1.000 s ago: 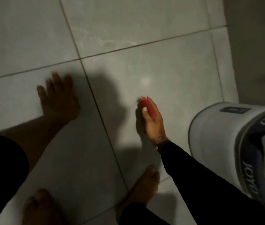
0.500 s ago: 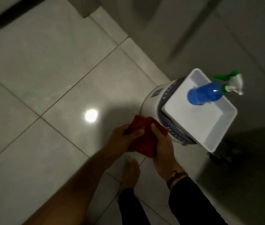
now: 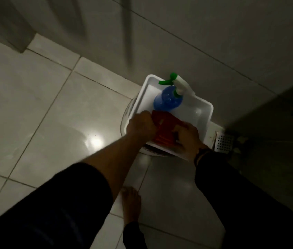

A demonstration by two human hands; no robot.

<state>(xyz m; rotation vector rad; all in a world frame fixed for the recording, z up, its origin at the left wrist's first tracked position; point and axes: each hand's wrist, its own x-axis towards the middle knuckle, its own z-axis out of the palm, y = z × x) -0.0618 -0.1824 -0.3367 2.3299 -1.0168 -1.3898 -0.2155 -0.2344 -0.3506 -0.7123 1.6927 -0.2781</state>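
Fingers [image 3: 150, 121] of the left hand [image 3: 140, 125]: curled, gripping the left edge of the red cloth [image 3: 163, 130]. Right hand [image 3: 187, 135]: fingers curled over the cloth's right edge; the fingertips are hidden behind the knuckles, so I cannot tell the exact pinch.

Cloth position: bunched between the two hands, over the near half of the white tray [image 3: 205, 112]. Its far edge is just beside the base of the blue spray bottle [image 3: 167, 99]. Cannot tell whether the cloth rests on the tray floor or hangs above it.

Bottle: lies on its side in the far left part of the tray, with the green and white trigger head pointing far, over the tray's far rim.

Tray: sits on top of a white bucket [image 3: 124, 121], whose curved rim shows past the tray's left edge. The right half of the tray floor is bare.

Edges and room:
- Far: the tray's far corner is close to the foot of the wall [image 3: 196, 24].
- Right: a floor drain [image 3: 223, 142] is just beside the tray's right corner, with a dark panel beyond it.
- Left: wide floor tiles [image 3: 52, 114] with a glare spot near the bucket.
- Near: a bare foot [image 3: 131, 203] stands on the tile, apart from the bucket.
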